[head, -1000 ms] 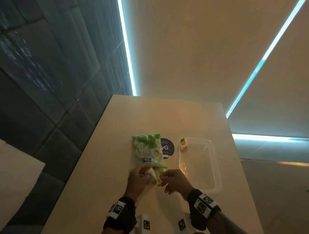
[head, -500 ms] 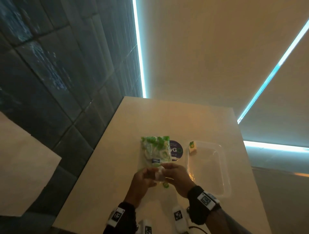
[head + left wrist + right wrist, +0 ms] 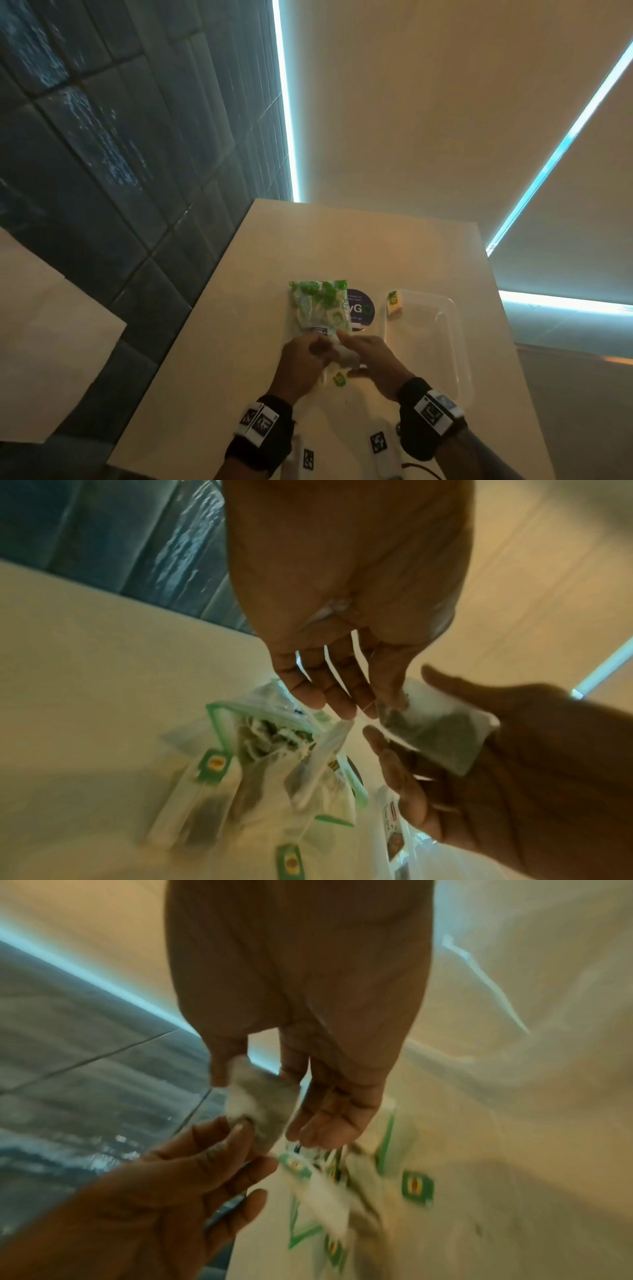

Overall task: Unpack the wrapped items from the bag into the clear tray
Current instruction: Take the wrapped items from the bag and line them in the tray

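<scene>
From the head view, the left hand (image 3: 301,363) and right hand (image 3: 371,359) met just over the near end of the clear zip bag (image 3: 320,308) of green-and-white wrapped sachets, the clear tray (image 3: 459,346) lay off to the right of the right hand, and one wrapped item (image 3: 394,302) sat at the tray's far corner beyond the right hand. A dark round sticker (image 3: 361,308) past the fingers showed the letters "vG" and nothing else readable. In the left wrist view, the left hand's fingers (image 3: 329,693) hung loosely, its fingertips at the edge of a tea-bag-like sachet (image 3: 435,726) that the right hand pinched between thumb and fingers; whether the left still pinched it I could not tell. Below the hands the bag's open mouth spilled sachets whose green tags (image 3: 214,764) bore a yellow logo, too blurred to read. In the right wrist view the right hand held the sachet (image 3: 263,1102) between thumb and fingers, with the left hand's thumb touching its lower corner. The risk, as I judged it, lay in the hand-over: a light sachet could slip between the hands, and strings tangled at the mouth could drag more sachets onto the table (image 3: 239,308).
</scene>
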A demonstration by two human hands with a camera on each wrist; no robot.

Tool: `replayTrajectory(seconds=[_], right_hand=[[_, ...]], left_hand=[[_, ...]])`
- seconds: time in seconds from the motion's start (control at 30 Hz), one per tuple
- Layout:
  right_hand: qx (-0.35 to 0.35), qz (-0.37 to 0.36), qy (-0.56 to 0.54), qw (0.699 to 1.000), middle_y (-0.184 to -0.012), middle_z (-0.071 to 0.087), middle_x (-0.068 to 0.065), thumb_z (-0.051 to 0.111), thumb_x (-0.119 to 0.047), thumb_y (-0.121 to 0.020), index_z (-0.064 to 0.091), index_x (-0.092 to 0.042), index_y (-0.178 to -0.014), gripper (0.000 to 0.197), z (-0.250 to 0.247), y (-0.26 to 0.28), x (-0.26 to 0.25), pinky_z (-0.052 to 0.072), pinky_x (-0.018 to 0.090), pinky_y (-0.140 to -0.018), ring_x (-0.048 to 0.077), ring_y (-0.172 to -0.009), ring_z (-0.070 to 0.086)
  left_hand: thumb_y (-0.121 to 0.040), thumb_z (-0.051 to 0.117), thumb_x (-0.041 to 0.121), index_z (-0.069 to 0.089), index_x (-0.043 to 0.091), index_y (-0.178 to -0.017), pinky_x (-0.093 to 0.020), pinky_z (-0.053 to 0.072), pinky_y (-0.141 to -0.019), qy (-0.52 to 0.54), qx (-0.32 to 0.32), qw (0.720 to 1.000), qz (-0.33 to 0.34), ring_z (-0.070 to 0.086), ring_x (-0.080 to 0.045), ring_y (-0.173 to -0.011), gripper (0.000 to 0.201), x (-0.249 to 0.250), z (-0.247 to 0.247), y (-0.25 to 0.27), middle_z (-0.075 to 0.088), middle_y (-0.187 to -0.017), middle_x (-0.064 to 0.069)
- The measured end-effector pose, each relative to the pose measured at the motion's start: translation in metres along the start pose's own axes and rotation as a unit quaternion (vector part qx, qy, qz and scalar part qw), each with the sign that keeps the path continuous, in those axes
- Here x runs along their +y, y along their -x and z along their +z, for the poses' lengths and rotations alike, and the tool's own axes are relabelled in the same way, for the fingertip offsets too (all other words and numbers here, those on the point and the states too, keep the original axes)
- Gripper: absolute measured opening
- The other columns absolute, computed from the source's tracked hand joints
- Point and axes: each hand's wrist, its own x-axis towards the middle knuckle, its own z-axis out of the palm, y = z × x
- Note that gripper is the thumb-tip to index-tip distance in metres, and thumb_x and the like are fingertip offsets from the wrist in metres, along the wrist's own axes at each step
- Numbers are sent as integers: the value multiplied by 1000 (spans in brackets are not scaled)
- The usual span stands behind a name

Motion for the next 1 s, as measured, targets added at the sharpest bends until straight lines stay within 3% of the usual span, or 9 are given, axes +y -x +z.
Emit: replayTrajectory(seconds=[0.07, 0.2, 0.3, 0.43, 0.53, 0.6, 0.73, 0.87, 1.0], right_hand=[[3, -28, 97, 995, -95, 73, 7, 66, -53, -83, 72, -11, -99, 45, -3, -3, -12, 52, 30, -72, 14, -81, 67], [-30, -94, 255, 962, -77, 71, 0, 72, -22, -85, 74, -4, -93, 20, -12, -11, -24, 50, 17, -61, 0, -63, 64], [-16, -94, 289, 952, -78, 72, 4, 70, -15, -86, 75, -2, -90, 14, -20, -14, -25, 55, 21, -67, 3, -64, 64], [-21, -66, 166, 984, -71, 69, 6, 66, -9, -89, 70, 9, -92, 19, -21, -6, -29, 53, 22, -59, 11, -59, 60], [-30, -46, 68, 996, -74, 65, 9, 63, -8, -90, 67, 7, -89, 15, -19, 2, -33, 53, 33, -67, 20, -67, 60], [-53, -46, 25, 997, -79, 62, 13, 60, -9, -92, 64, 0, -84, 12, -18, 6, -36, 52, 40, -74, 25, -74, 60], [-108, -43, -49, 992, -92, 57, 24, 61, -13, -89, 56, -2, -87, 12, -19, 13, -42, 51, 34, -70, 27, -78, 63], [-129, -35, -84, 987, -92, 65, 19, 58, -6, -91, 56, -3, -79, 12, -21, 15, -41, 49, 35, -68, 27, -78, 63], [-161, -45, -125, 978, -99, 63, 24, 66, -13, -79, 56, -4, -79, 14, -20, 18, -43, 47, 35, -67, 26, -78, 63]], left_hand=[[-76, 78, 23, 67, 24, -87, -21, 54, -70, -26, -18, 999, 20, 66, -1, -77, 15, 3, -2, -4, 71, -83, 9], [-79, 76, 28, 60, 25, -94, -16, 51, -60, -20, -37, 999, 13, 65, -3, -72, 22, 8, -5, -7, 68, -79, 6], [-79, 74, 17, 63, 25, -97, -18, 54, -69, -31, -60, 998, -1, 66, -6, -78, 23, 2, -8, -5, 69, -84, 6], [-77, 70, 8, 69, 28, -86, -10, 45, -77, -79, -76, 994, 9, 61, -5, -88, 22, -14, -6, 0, 63, -90, 15], [-76, 74, 18, 69, 31, -98, -10, 43, -80, -85, -50, 995, 18, 59, -7, -96, 26, -18, 0, 5, 59, -102, 12], [-76, 75, 16, 63, 27, -106, -9, 44, -75, -32, -43, 999, -2, 60, -9, -95, 34, -15, 3, 7, 62, -103, 9], [-87, 64, 7, 52, 20, -124, -23, 50, -64, 154, -27, 986, -56, 62, -14, -81, 41, -12, 12, 7, 65, -101, -3], [-78, 75, 9, 54, 28, -112, -19, 53, -68, 142, 22, 989, -41, 66, -18, -93, 45, -10, 13, 4, 62, -109, 0], [-80, 75, 13, 67, 14, -97, -32, 53, -74, 94, 15, 995, 9, 64, -19, -88, 19, -8, 16, 4, 65, -99, -8]])
